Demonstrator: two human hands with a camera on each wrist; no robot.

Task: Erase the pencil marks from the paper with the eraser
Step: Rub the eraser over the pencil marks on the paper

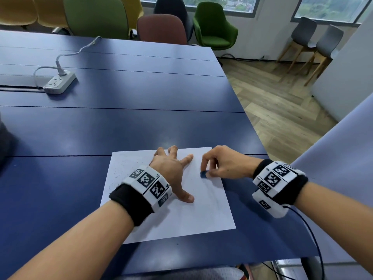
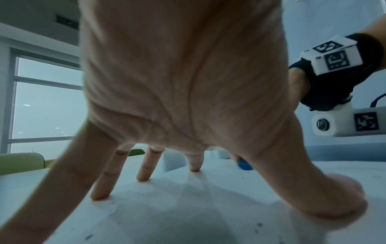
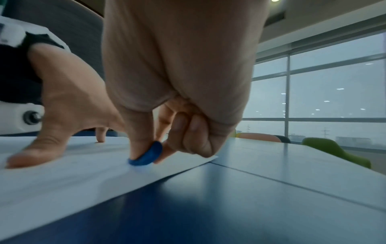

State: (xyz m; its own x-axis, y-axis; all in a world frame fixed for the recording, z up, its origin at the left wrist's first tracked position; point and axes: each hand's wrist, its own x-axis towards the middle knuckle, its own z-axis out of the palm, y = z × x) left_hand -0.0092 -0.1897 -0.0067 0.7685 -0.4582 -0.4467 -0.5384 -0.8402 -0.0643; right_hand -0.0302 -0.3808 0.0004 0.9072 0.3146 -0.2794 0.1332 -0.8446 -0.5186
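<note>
A white sheet of paper (image 1: pixel 181 219) lies on the blue table (image 1: pixel 121 128) near its front edge, with dark eraser crumbs scattered over its left part and faint grey marks near its right side. My left hand (image 1: pixel 171 170) presses flat on the paper (image 2: pixel 188 214) with fingers (image 2: pixel 144 171) spread. My right hand (image 1: pixel 220 164) pinches a small blue eraser (image 1: pixel 203 174) between thumb and fingers and holds it down on the paper's right part. The right wrist view shows the eraser (image 3: pixel 148 155) touching the paper (image 3: pixel 62 178) close to its right edge. In the left wrist view the eraser (image 2: pixel 243 165) peeks out behind my thumb.
A white power strip (image 1: pixel 59 82) with a plugged cable lies at the far left of the table. Coloured chairs (image 1: pixel 214 25) stand beyond the table's far edge. The table's right edge (image 1: pixel 256 134) drops to a wooden floor. A dark cable (image 1: pixel 314 239) hangs from my right wristband.
</note>
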